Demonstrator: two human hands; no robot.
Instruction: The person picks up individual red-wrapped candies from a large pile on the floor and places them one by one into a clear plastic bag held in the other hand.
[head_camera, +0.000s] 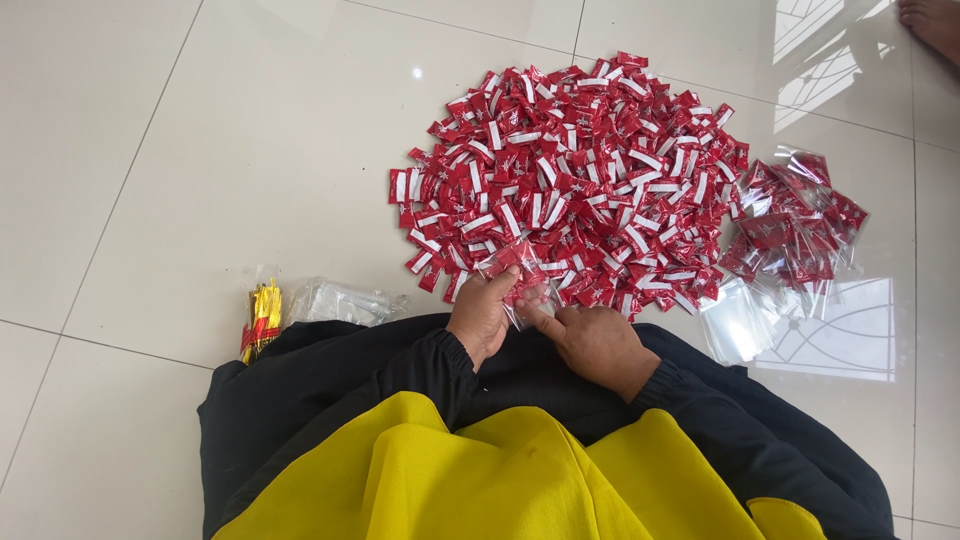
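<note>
A large heap of small red-and-white wrapped candies (570, 180) lies on the white tiled floor in front of me. My left hand (480, 318) pinches a small clear plastic bag (518, 285) that holds a few red candies, at the near edge of the heap. My right hand (597, 340) rests just right of it, its forefinger touching the bag's lower edge. Both sleeves are black, over a yellow cloth on my lap.
Filled clear bags of red candies (795, 220) are piled at the right, with empty clear bags (735, 318) below them. A bundle of gold and red twist ties (262, 318) and a clear packet (340, 300) lie at the left. Another person's bare foot (930, 22) shows top right.
</note>
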